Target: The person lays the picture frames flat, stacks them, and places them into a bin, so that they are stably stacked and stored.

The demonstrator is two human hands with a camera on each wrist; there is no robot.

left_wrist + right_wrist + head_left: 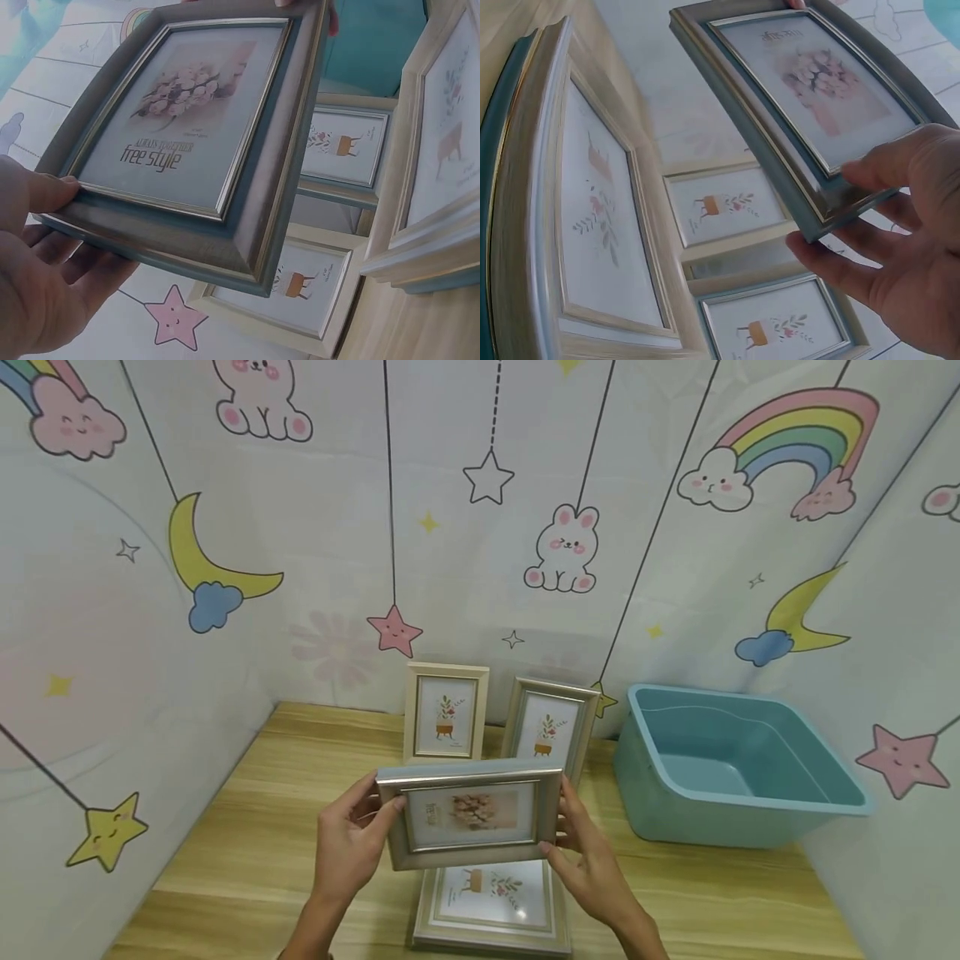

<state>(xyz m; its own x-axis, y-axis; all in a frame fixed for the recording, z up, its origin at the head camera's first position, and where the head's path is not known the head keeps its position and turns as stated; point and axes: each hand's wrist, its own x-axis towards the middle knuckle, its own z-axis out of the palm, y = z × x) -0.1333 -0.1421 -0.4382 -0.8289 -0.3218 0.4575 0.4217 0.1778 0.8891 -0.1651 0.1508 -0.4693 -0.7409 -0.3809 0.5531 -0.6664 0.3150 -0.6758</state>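
Both hands hold a silver-grey picture frame [472,858] sideways in the air, its flower print facing the head camera. My left hand [348,839] grips one short end, thumb on the front and fingers behind. At the opposite end my right hand [592,856] pinches the border the same way, thumb near the lower corner. The left wrist view shows "free style" lettering under the flowers on the held frame [195,135]. Below it, partly covered in the head view, a larger picture frame [491,935] lies flat with a potted-plant print.
A cream picture frame [409,714] and a silver-brown picture frame [555,687] stand upright at the back of the wooden table [247,827]. To the right sits a blue-green plastic bin [705,818]. Cartoon-printed cloth [450,560] walls the back and sides.
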